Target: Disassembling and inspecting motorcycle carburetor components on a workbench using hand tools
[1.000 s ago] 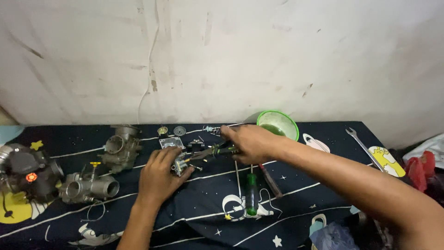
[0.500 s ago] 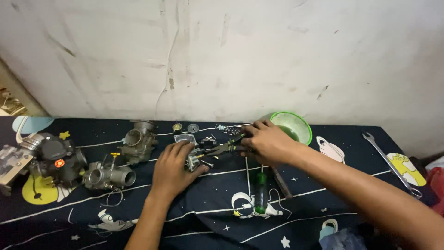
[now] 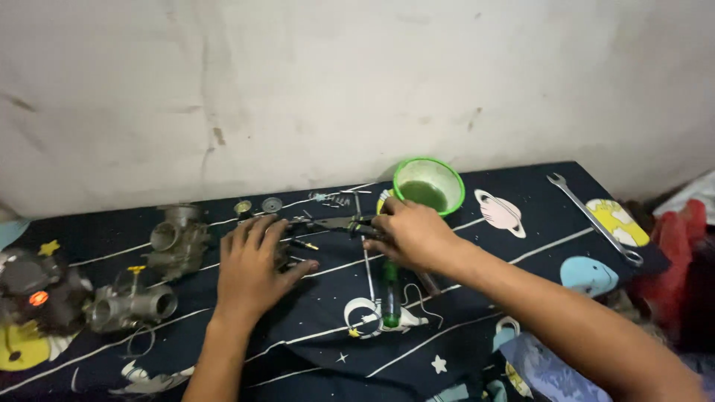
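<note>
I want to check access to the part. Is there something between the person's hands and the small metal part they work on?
Nothing visible. The left hand lies directly over the small metal part, and the right hand grips the pliers pointing at it. The green bowl and the green-handled screwdriver lie off to the side.

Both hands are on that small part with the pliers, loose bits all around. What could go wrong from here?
1. The right hand works pliers close to the left hand; a slip could nip the fingers.
2. Tiny screws and washers lie loose on the patterned dark cloth; a nudge could scatter them, and they would be hard to spot.
3. The green bowl sits right behind the right hand and seems to hold liquid; a knock might spill it.
</note>
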